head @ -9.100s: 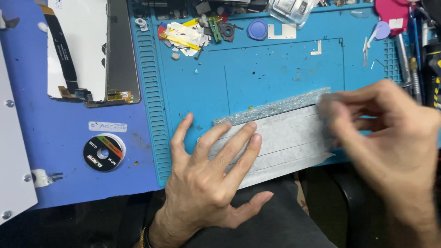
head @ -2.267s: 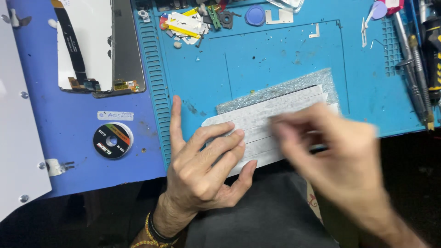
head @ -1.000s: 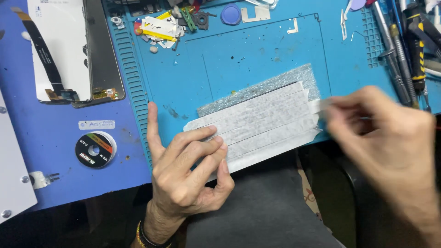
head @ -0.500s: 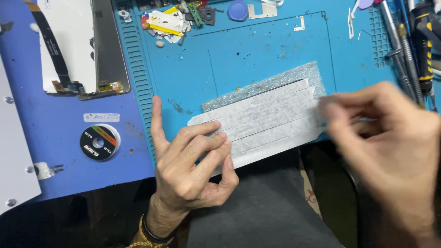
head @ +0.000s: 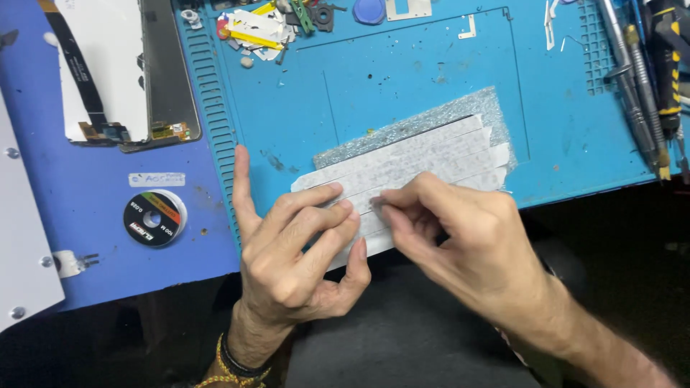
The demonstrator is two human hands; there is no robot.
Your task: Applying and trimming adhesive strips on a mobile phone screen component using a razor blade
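A flat rectangular panel (head: 424,154) covered with overlapping strips of pale tape lies on the blue work mat (head: 402,79), a glittery grey edge showing along its far side. My left hand (head: 295,251) rests flat on the panel's near left end, fingers spread, pinning it down. My right hand (head: 460,230) is over the panel's middle, thumb and forefinger pinched together at the tape surface right beside my left fingertips. Whether they grip a tape end is hidden by the fingers.
A disassembled phone screen (head: 118,68) with a flex cable lies at the far left. A small spool of wire (head: 152,218) sits near the mat's left edge. Small parts (head: 266,25) are piled at the mat's top. Screwdrivers and tweezers (head: 647,79) lie at right.
My right hand has moved left from the panel's right end to its middle, meeting my left fingertips. My left hand has stayed pressed on the panel.
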